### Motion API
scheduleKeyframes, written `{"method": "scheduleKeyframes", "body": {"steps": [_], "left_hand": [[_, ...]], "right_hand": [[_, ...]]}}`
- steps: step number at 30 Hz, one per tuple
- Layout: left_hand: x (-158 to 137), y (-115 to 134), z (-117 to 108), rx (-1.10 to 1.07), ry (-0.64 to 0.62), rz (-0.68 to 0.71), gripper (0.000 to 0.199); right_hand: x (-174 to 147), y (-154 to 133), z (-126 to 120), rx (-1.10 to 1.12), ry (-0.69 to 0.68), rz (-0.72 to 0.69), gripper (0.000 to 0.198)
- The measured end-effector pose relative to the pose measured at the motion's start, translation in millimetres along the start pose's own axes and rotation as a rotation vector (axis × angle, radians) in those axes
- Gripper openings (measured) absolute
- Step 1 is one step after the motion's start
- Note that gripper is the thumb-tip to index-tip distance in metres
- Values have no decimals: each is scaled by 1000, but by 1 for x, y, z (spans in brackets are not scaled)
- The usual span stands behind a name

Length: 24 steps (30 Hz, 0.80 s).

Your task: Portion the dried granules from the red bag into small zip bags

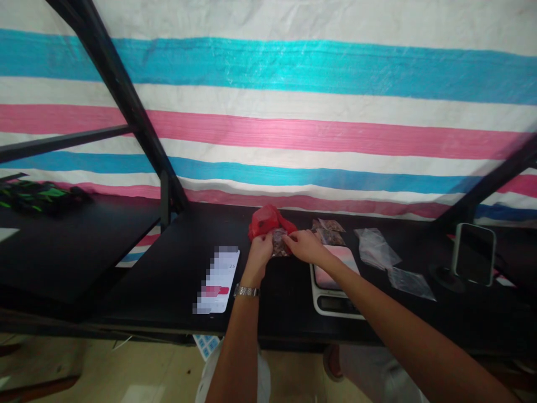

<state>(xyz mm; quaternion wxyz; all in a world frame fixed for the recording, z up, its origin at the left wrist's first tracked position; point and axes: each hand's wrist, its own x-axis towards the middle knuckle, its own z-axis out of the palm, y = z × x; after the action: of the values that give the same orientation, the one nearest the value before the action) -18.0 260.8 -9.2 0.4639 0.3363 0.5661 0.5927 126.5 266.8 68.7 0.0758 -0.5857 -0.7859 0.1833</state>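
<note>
A small clear plastic bag [279, 244] with brown bits inside is pinched between my two hands, over the black table. My left hand [262, 246], with a metal watch on its wrist, grips the bag's left edge. On the opposite edge, my right hand [305, 245] has its fingers closed. Right behind the small bag lies a crumpled red plastic bag [267, 218]. Beneath my right forearm stands a white kitchen scale [318, 294], its pinkish platform partly covered. Filled small bags [332, 236] lie just behind the scale.
A phone with a lit screen [222, 280] lies left of my hands. Empty clear bags [375, 247] are spread right of the scale, near a device on a round stand [474, 254]. Black metal struts [138, 117] rise before a striped sheet. A black-green model [42, 196] sits far left.
</note>
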Motion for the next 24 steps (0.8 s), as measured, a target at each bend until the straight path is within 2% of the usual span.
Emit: {"method": "scheduleKeyframes", "body": {"steps": [3,11,15,19,24], "left_hand": [[-1,1,3,15,11,-40,30],[0,8,10,54,88,-80,22],[-4,11,11,90,101,-112,19],[-7,14,12,115,65,-117,20],[-6,13,10,93,83,-50,21]], "right_hand": [[10,0,8,151,-15,84,47],[18,3,15,371,-35,134,49],[19,4,17,396,-34,124,54],[22,5,20,351,-26,103,47],[24,7,15,319,-14,78,39]]}}
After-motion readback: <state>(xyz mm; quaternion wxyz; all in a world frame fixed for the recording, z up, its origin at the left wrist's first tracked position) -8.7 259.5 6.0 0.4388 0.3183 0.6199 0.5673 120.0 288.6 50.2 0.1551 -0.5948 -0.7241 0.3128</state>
